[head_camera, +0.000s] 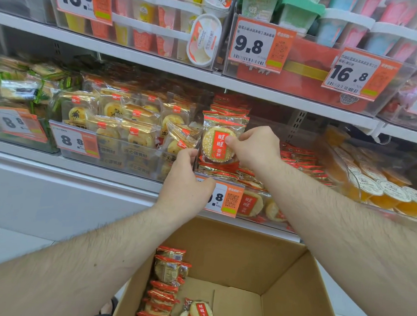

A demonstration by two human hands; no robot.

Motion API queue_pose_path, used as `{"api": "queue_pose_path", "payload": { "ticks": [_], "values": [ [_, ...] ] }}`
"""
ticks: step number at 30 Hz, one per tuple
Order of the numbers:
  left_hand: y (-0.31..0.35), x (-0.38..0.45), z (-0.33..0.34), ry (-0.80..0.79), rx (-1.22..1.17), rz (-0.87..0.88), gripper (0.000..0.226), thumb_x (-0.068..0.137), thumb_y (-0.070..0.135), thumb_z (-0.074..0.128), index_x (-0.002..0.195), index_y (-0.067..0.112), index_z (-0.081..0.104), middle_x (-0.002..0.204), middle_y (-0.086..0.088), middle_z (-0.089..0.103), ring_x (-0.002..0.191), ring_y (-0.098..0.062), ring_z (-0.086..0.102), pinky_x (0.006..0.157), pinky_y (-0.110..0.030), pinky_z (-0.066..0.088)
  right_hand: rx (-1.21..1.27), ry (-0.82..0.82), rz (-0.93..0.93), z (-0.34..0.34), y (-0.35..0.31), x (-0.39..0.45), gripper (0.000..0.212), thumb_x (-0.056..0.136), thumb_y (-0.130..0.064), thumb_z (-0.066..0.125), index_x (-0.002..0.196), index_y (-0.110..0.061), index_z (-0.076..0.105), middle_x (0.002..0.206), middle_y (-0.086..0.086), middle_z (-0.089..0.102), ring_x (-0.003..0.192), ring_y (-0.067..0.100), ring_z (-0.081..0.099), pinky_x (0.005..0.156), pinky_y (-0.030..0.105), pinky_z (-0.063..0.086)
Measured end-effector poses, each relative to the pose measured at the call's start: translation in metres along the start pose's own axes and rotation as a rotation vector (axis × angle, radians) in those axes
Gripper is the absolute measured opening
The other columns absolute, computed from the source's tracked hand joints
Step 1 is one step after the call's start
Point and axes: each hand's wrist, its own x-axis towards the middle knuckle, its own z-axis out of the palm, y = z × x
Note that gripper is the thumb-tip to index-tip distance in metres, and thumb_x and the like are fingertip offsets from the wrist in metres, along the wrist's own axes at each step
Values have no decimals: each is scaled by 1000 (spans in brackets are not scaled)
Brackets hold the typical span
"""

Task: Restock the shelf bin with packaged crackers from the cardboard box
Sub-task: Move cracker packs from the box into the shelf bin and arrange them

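**Obs 1:** Right hand point(252, 145), closed in a pinch on the right edge of a cracker pack point(219, 140), thumb on the front face, the other fingers behind. Pack stands upright at the front left of the shelf bin point(260, 209), face toward the camera.

**Obs 2:** Left hand point(186, 188)?

**Obs 1:** Curled at 7 o'clock of the pack. Fingertips sit at the pack's lower left corner, by the divider. Whether they grip the film or only steady it, cannot tell.

**Obs 2:** Handling?

**Obs 1:** Judged light. Thin crinkly film, likely slick, around a rigid round cracker that would probably snap under squeeze or bend. Best hold looks to be the edges or the sealed top strip, not pressure across the disc.

**Obs 2:** Looks?

**Obs 1:** Clear wrapper, red bands top and bottom, gold trim. Pale yellow disc speckled white, red label with characters down the centre.

**Obs 2:** Bin contents?

**Obs 1:** More of the same packs, lying flat and stacked from 3 to 5 o'clock of the held one. Others show through the clear front by the price tag point(227, 198). Room left above them.

**Obs 2:** Supply?

**Obs 1:** Cardboard box point(288, 276) at 6 o'clock, open, directly below the arms. Packs on edge in a row along its left wall, a couple loose on the floor. Mostly bare cardboard otherwise.
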Motion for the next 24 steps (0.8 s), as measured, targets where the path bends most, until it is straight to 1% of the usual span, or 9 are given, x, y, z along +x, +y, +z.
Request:
{"api": "queue_pose_path", "payload": {
  "ticks": [3, 7, 10, 13, 15, 16, 18, 21, 24],
  "values": [
    [-1, 0, 1, 5, 3, 2, 50, 87, 10, 64, 120, 33, 34, 108, 18, 50, 80, 16, 54, 53, -2, 42, -18, -19, -4, 4, 6, -6, 30, 86, -46, 69, 80, -17, 67, 75, -3, 67, 71, 15, 67, 65, 31, 57],
    [-1, 0, 2, 12, 20, 6, 52, 87, 11, 64, 124, 31, 35, 116, 12, 52, 90, 8, 54, 55, -5, 44, 18, -46, 22, 2, 7, -7, 34, 87, -46, 66, 82, -13, 71, 75, -2, 68, 69, 14, 65, 61, 28, 54],
    [-3, 2, 2, 20, 34, 17, 52, 85, 11, 65, 120, 34, 34, 120, 9, 54, 102, -2, 56, 67, -10, 43, 32, -55, 18, 0, 8, -7, 33, 87, -45, 66, 82, -13, 69, 78, -4, 67, 71, 10, 62, 63, 27, 52],
    [-4, 4, 3, 37, 59, 22, 53, 82, 14, 66, 124, 29, 38, 122, 5, 54, 109, -9, 55, 83, -27, 53, 60, -58, 24, -3, 10, -8, 30, 86, -44, 68, 72, -22, 54, 70, -13, 53, 64, 2, 50, 64, 27, 47],
    [-3, 4, 3, 48, 83, 21, 57, 81, 16, 67, 130, 27, 39, 123, 4, 54, 112, -13, 55, 91, -38, 54, 65, -58, 26, -5, 11, -9, 32, 84, -45, 70, 69, -24, 50, 69, -14, 51, 64, 1, 49, 65, 28, 47],
    [-3, 4, 3, 52, 92, 22, 58, 80, 17, 67, 130, 27, 39, 123, 3, 54, 112, -14, 55, 92, -41, 53, 64, -58, 24, -5, 11, -10, 32, 83, -46, 70, 69, -25, 51, 69, -13, 52, 64, 1, 50, 65, 28, 48],
    [-2, 4, 3, 63, 111, 24, 59, 80, 18, 68, 131, 27, 39, 123, 3, 53, 113, -15, 54, 94, -42, 52, 71, -60, 23, -6, 11, -11, 33, 82, -47, 72, 68, -26, 50, 69, -14, 52, 64, 1, 51, 61, 26, 48],
    [0, 3, 2, 79, 135, 37, 60, 82, 16, 68, 133, 24, 39, 126, 5, 47, 118, -14, 48, 101, -41, 47, 82, -69, 19, -8, 9, -13, 35, 81, -46, 73, 68, -25, 49, 68, -15, 50, 61, 0, 48, 53, 21, 41],
    [1, 1, 2, 109, 188, 77, 59, 82, 15, 67, 134, 22, 40, 124, 8, 38, 119, -12, 41, 104, -34, 41, 71, -72, 33, -9, 9, -16, 35, 80, -47, 74, 71, -22, 51, 68, -13, 51, 59, 1, 47, 54, 21, 42]
  ]
}}
